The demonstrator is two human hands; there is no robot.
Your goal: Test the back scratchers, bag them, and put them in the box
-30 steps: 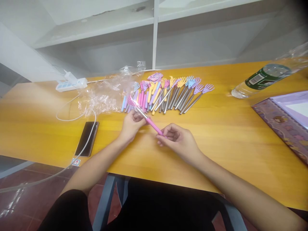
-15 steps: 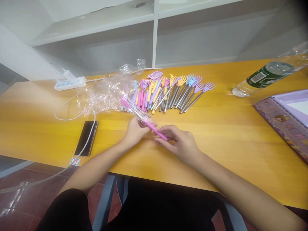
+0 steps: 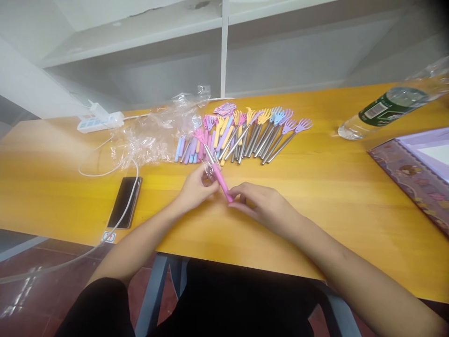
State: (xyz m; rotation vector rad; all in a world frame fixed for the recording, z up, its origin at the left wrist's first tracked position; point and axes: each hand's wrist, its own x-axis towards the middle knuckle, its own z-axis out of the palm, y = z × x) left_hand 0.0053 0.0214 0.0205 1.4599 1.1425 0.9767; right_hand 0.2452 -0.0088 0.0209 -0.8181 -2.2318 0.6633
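A pink back scratcher (image 3: 220, 178) with a metal rod slants between my two hands, its small hand-shaped head pointing away from me. My right hand (image 3: 261, 203) pinches the end of its pink handle between thumb and fingers. On the other side, my left hand (image 3: 196, 188) is closed beside the upper handle, with a crumpled clear plastic bag (image 3: 209, 169) at its fingers. Part of the left fingers is hidden behind the handle. Just beyond lie several more back scratchers (image 3: 261, 135) in pink, purple, yellow and blue, some with coloured handles, others with bare metal rods.
Clear plastic bags (image 3: 150, 135) are heaped at the back left, near a white power strip (image 3: 100, 122). A white cable crosses a phone (image 3: 125, 201). On the right are a water bottle (image 3: 382, 110) and a decorated box (image 3: 410, 182). Printed cards (image 3: 225, 109) lie behind the scratchers.
The back scratcher has swung to a steeper angle, its head moving right. Plastic that stretched along the rod is now bunched near the top of the handle, by my left fingers.
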